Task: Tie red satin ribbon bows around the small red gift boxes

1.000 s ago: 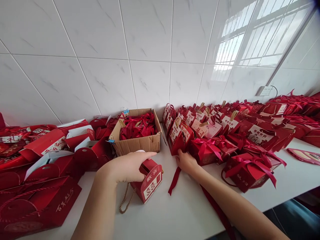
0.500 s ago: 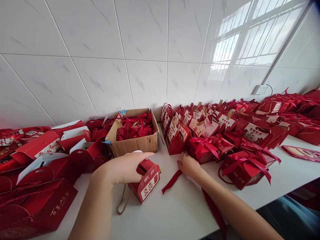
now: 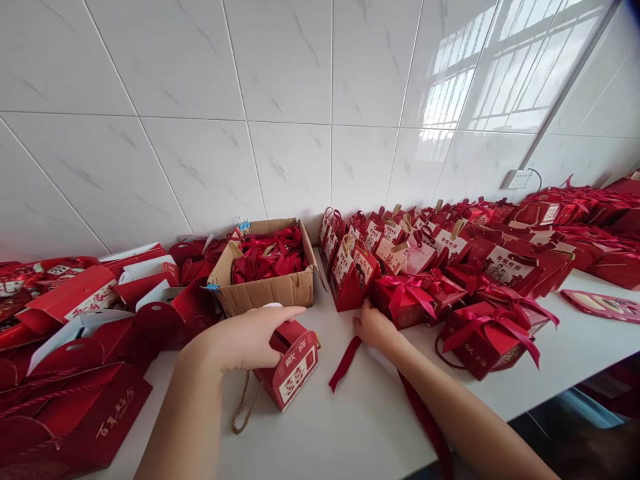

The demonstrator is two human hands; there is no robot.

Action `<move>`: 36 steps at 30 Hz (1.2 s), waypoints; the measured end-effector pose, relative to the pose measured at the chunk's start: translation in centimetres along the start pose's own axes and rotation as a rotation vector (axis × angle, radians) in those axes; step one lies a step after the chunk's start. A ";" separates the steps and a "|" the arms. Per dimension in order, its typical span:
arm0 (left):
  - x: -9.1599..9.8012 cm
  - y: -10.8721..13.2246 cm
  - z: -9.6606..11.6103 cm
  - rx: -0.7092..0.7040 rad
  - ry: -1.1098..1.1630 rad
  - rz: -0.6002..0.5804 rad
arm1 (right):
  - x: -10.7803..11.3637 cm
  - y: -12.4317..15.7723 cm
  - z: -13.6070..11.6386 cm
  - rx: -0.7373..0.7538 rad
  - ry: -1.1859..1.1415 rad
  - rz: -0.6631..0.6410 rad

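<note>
My left hand (image 3: 255,333) is closed over the top of a small red gift box (image 3: 295,367) with white lettering on its end. A twisted rope handle (image 3: 243,403) hangs from the box onto the table. My right hand (image 3: 377,327) is low on the table beside a triangular red box (image 3: 349,293), its fingers closed around a dark red ribbon (image 3: 345,363). One end of that ribbon lies in front of the hand; the other runs under my forearm to the table's edge. The right fingertips are partly hidden.
A cardboard box (image 3: 270,293) of red ribbons stands near the tiled wall. Open red boxes (image 3: 115,413) crowd the left side. Bow-tied boxes (image 3: 490,340) and rows of handled boxes fill the right, with a pink phone-shaped item (image 3: 603,305) near the edge.
The ribbon's loose end has shifted slightly to the right, along with its trailing length under my forearm. Both hands stay in nearly the same place; the view has moved slightly.
</note>
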State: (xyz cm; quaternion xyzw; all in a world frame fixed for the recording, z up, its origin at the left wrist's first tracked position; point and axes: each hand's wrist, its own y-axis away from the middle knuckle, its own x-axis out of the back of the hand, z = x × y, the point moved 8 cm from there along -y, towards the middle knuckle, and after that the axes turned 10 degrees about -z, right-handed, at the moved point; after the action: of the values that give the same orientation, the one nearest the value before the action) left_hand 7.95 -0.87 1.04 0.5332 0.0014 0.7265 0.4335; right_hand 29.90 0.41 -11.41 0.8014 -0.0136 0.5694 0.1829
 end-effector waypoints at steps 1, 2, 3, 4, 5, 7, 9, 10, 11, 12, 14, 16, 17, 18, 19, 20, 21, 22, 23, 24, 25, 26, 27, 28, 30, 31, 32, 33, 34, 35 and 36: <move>0.0 0.0 0.0 -0.002 -0.006 -0.001 | 0.0 0.0 -0.1 0.001 -0.001 0.001; 0.0 -0.1 -0.1 -0.003 -0.014 -0.001 | 0.1 -0.1 -0.1 0.000 -0.003 0.002; 0.0 -0.1 -0.2 -0.003 -0.022 0.000 | 0.1 -0.1 -0.1 -0.002 -0.005 0.004; 0.0 -0.1 -0.2 -0.002 -0.029 0.002 | 0.2 -0.2 -0.1 -0.006 -0.007 0.005; 0.0 -0.2 -0.3 -0.001 -0.035 0.003 | 0.3 -0.3 -0.1 -0.010 -0.009 0.005; 0.0 -0.2 -0.3 0.000 -0.040 0.004 | 0.4 -0.4 0.0 -0.015 -0.009 0.004; -0.1 -0.2 -0.3 0.001 -0.039 -0.001 | 0.5 -0.4 0.0 -0.015 -0.005 0.001; -0.1 -0.2 -0.3 0.001 -0.039 -0.002 | 0.5 -0.3 0.1 -0.014 0.000 0.001; -0.1 -0.2 -0.2 0.002 -0.040 -0.004 | 0.5 -0.1 0.1 -0.014 0.006 -0.001; -0.1 -0.2 -0.2 0.004 -0.043 -0.005 | 0.5 0.1 0.1 -0.014 0.012 -0.003; -0.1 -0.2 -0.2 0.007 -0.052 -0.004 | 0.3 0.8 0.0 -0.004 0.029 -0.014; -0.1 -0.2 -0.2 0.014 -0.056 -0.004 | -0.1 1.6 -0.3 0.027 0.052 -0.036; -0.1 -0.1 -0.3 0.018 -0.056 -0.004 | -0.3 2.0 -0.7 0.050 0.065 -0.048; -0.1 -0.1 -0.3 0.020 -0.055 -0.003 | -0.5 2.4 -1.0 0.076 0.079 -0.060; 0.0 -0.1 -0.3 0.018 -0.055 -0.003 | -0.8 2.6 -1.4 0.099 0.092 -0.070; -0.1 0.0 -0.2 0.012 -0.054 -0.004 | -0.9 2.7 -1.8 0.117 0.103 -0.077; -0.1 0.0 -0.1 0.001 -0.056 -0.006 | -1.1 2.8 -2.1 0.127 0.113 -0.079; -0.1 0.0 0.1 -0.012 -0.062 -0.011 | -1.2 2.7 -2.3 0.131 0.120 -0.079; -0.2 0.0 0.3 -0.027 -0.073 -0.015 | -1.3 2.5 -2.4 0.131 0.125 -0.076; -0.2 0.1 0.5 -0.040 -0.091 -0.018 | -1.3 2.3 -2.5 0.129 0.127 -0.071; -0.2 0.1 0.6 -0.046 -0.113 -0.017 | -1.4 2.1 -2.5 0.128 0.128 -0.066; -0.2 0.1 0.7 -0.043 -0.133 -0.010 | -1.4 1.9 -2.5 0.129 0.126 -0.060; -0.1 0.1 0.8 -0.033 -0.154 0.004 | -1.4 1.8 -2.5 0.133 0.121 -0.054; 0.0 0.1 0.8 -0.019 -0.175 0.025 | -1.4 1.8 -2.4 0.139 0.114 -0.048; 0.4 0.3 0.6 0.012 -0.224 0.069 | -1.2 2.0 -2.2 0.156 0.092 -0.037; 0.6 0.3 0.5 0.030 -0.246 0.079 | -1.1 2.2 -2.2 0.172 0.077 -0.034; 0.7 0.4 0.2 0.049 -0.255 0.076 | -0.9 2.4 -2.3 0.194 0.059 -0.032; 0.7 0.4 -0.2 0.070 -0.244 0.061 | -0.7 2.7 -2.4 0.227 0.037 -0.032; 0.6 0.4 -0.7 0.095 -0.215 0.039 | -0.5 3.0 -2.7 0.271 0.010 -0.037; 0.6 0.3 -1.3 0.119 -0.178 0.020 | -0.4 3.3 -3.1 0.324 -0.022 -0.047; 0.6 0.2 -1.7 0.134 -0.141 0.007 | -0.2 3.6 -3.5 0.380 -0.058 -0.063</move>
State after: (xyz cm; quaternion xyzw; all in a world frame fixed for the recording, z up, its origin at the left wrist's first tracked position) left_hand 6.41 0.14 0.86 0.6108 0.0174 0.6868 0.3935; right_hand 25.85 -1.91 -9.63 0.8375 0.1138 0.5325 0.0454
